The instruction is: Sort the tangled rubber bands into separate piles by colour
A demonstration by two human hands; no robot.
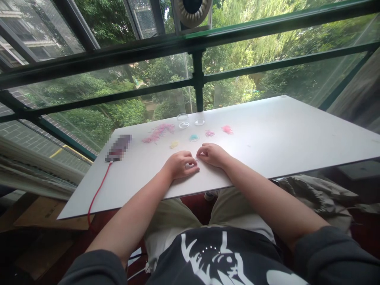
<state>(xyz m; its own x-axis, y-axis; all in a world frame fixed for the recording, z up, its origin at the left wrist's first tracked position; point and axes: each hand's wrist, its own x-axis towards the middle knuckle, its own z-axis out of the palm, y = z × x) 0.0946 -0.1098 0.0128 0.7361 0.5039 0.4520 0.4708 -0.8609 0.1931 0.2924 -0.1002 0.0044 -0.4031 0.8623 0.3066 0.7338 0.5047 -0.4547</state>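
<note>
On the white table (pixel 267 130), my left hand (pixel 180 164) rests with its fingers curled and the thumb a little below them. Close beside it, my right hand (pixel 213 154) bends its fingertips down together at the table surface. Something small, thin and pinkish (pixel 196 160) shows between the fingertips of both hands; it is too small to name. Just beyond lie little piles of thin strands, perhaps elastic bands: a yellow pile (pixel 174 145), a teal pile (pixel 194 137), a purplish-pink pile (pixel 209 133) and a bright pink pile (pixel 227 129).
A longer mixed pink and purple heap (pixel 158 133) spreads at the back left. Behind the piles stand a clear round container (pixel 183 120) and a clear lid-like disc (pixel 200 122). A blurred-out device (pixel 119 147) with a red cable (pixel 101 185) lies at left. Green railing (pixel 198 79) borders the far side.
</note>
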